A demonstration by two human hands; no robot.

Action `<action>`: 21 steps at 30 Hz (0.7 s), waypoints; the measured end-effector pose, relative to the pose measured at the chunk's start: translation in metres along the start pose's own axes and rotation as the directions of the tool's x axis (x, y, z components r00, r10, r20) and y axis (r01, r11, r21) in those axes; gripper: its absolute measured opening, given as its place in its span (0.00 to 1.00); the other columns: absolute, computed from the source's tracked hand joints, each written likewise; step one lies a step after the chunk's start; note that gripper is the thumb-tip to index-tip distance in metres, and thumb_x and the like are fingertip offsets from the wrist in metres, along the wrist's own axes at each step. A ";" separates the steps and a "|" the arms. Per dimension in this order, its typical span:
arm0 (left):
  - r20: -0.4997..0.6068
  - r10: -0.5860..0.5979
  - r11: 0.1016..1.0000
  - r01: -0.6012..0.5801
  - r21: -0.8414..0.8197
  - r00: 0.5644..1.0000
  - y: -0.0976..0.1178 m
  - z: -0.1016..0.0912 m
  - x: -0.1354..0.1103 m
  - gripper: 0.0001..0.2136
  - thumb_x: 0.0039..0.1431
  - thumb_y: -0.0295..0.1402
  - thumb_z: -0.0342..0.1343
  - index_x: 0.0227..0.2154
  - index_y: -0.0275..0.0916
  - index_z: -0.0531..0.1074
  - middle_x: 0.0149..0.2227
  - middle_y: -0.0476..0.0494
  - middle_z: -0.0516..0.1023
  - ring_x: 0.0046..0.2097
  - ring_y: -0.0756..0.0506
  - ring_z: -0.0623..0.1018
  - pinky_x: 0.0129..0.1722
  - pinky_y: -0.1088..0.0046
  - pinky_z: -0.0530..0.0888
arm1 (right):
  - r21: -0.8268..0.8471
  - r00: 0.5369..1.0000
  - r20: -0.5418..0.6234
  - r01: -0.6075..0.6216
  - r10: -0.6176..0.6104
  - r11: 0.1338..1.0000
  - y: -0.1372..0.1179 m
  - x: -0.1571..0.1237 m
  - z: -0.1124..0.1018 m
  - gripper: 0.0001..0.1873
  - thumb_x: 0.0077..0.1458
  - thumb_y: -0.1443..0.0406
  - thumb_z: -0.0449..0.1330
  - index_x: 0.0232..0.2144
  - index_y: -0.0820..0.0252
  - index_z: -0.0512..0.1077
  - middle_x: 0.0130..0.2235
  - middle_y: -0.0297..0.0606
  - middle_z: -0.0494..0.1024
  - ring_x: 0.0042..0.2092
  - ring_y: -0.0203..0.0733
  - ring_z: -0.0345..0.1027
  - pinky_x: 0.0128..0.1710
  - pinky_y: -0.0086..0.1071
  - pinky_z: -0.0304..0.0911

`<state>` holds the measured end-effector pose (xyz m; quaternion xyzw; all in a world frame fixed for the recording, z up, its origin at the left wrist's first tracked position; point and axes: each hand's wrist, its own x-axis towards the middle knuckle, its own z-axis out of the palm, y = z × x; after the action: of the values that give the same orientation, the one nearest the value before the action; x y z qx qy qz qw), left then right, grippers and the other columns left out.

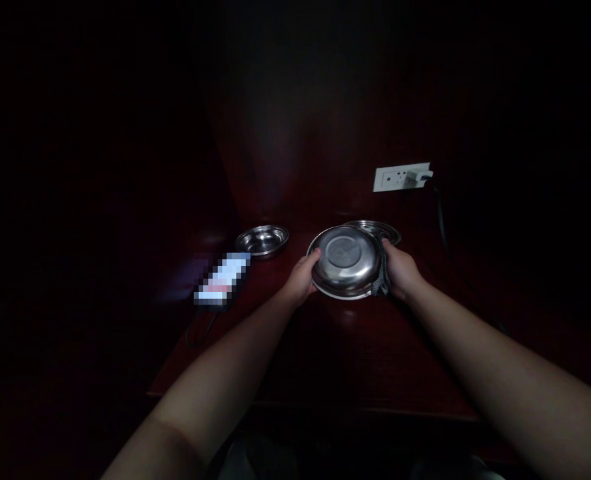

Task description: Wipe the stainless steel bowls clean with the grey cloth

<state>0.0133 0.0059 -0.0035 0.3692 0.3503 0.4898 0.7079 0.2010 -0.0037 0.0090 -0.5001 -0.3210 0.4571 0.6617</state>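
Between my two hands a shiny metal bowl [345, 257] is held over the table, its round base turned toward me. My left hand [302, 277] grips the left rim, with the thumb on the outer side. At the right edge, my right hand [399, 270] is closed on a dark grey cloth [382, 270] pressed against the bowl. Some fingers of both hands are hidden behind it. Partly covered by the held bowl, a metal dish [388, 233] lies just behind. A second metal bowl [262, 241] sits upright farther left.
A lit phone [222, 280], its screen blurred out, is on the left of the dark red table [355, 373], with a cable below it. On the back wall is a white socket plate [400, 177] with a plug and a hanging cord [441, 220]. The surroundings are very dark.
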 end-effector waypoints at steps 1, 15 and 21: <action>-0.005 -0.003 1.000 0.003 0.004 1.000 0.001 0.000 -0.001 0.20 0.52 0.44 0.55 0.42 0.35 0.70 0.33 0.39 0.78 0.33 0.44 0.78 0.35 0.66 0.75 | 0.002 1.000 -0.015 -0.020 0.020 1.000 -0.001 -0.001 0.001 0.14 0.53 0.57 0.56 0.29 0.63 0.73 0.24 0.34 0.76 0.27 0.35 0.69 0.30 0.26 0.66; 0.004 -0.007 1.000 0.007 0.016 1.000 0.002 0.002 -0.004 0.21 0.53 0.44 0.54 0.46 0.35 0.69 0.34 0.38 0.79 0.34 0.44 0.79 0.36 0.66 0.75 | 0.009 0.999 -0.025 -0.036 0.037 0.999 -0.004 -0.003 0.003 0.15 0.54 0.57 0.55 0.29 0.64 0.73 0.24 0.35 0.76 0.26 0.34 0.68 0.31 0.27 0.66; -0.012 -0.008 0.999 0.009 0.035 1.000 0.002 0.002 -0.003 0.21 0.54 0.44 0.53 0.46 0.35 0.69 0.35 0.39 0.78 0.34 0.44 0.78 0.35 0.65 0.75 | 0.020 0.999 -0.021 -0.034 0.035 0.999 -0.006 -0.005 0.003 0.14 0.54 0.58 0.55 0.28 0.64 0.73 0.24 0.35 0.75 0.26 0.35 0.68 0.30 0.27 0.66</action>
<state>0.0132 0.0032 -0.0006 0.3771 0.3644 0.4827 0.7014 0.1977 -0.0081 0.0154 -0.5041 -0.3006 0.4661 0.6620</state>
